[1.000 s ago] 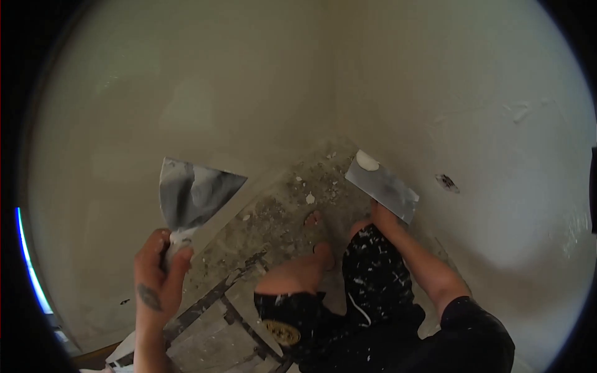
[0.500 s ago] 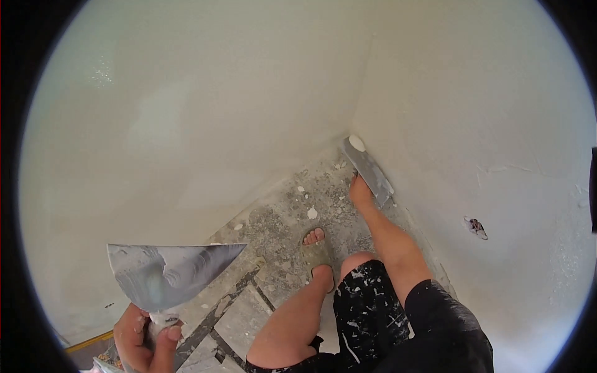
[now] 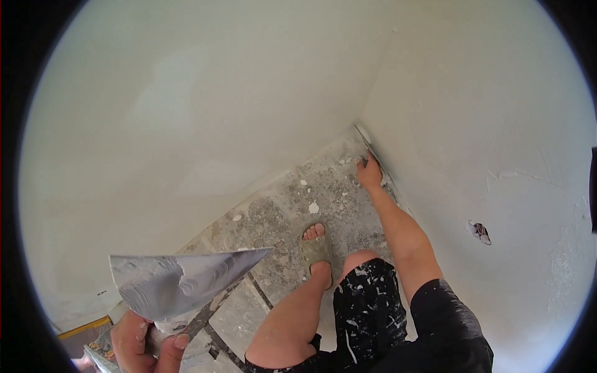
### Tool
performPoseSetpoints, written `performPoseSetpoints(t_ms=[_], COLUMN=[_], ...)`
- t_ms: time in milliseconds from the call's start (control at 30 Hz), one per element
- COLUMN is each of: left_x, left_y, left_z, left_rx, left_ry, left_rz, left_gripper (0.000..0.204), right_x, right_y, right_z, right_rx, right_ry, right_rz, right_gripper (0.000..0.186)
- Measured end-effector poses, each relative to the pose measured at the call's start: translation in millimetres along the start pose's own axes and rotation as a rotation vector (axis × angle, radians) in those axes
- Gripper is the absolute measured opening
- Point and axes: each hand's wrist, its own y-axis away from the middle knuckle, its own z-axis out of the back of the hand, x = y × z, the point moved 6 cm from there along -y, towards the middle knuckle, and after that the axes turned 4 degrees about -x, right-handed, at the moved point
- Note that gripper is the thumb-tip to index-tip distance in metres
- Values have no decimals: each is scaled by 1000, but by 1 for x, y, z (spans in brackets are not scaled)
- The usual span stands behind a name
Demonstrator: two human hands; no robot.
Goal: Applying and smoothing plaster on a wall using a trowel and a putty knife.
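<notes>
My left hand (image 3: 146,348), at the lower left, grips the short handle of a wide putty knife (image 3: 180,280) whose blade is smeared with grey-white compound. My right hand (image 3: 370,171) reaches down toward the corner, closed on a steel trowel (image 3: 380,158), which is seen almost edge-on against the foot of the right wall (image 3: 510,124). A long pale wall (image 3: 217,93) meets it at the corner.
The stained floor (image 3: 280,211) has plaster flakes. A dirty metal frame (image 3: 261,289) lies at lower left, behind the putty knife. My sandalled left foot (image 3: 316,239) and paint-spattered shorts (image 3: 367,304) are below me. The right wall has a small rough hole (image 3: 480,232).
My right hand has moved farther into the corner, turning the trowel from face-up to edge-on against the wall. My left hand with the putty knife has dropped lower in view.
</notes>
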Motion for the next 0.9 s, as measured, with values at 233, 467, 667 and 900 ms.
performPoseSetpoints(t_ms=[233, 467, 667, 900], left_x=[27, 53, 65, 75], left_y=[24, 40, 52, 55], left_z=[16, 23, 31, 25], left_rx=[-138, -115, -72, -48], left_ry=[118, 211, 245, 464], left_rz=[144, -53, -147, -171], left_gripper=[28, 15, 16, 19], right_x=[58, 126, 202, 297], right_y=[11, 21, 39, 84], right_z=[68, 162, 257, 381], right_rx=[27, -45, -5, 67], right_ry=[-45, -222, -443, -721], right_rz=[20, 113, 112, 209], right_gripper=[66, 67, 65, 51])
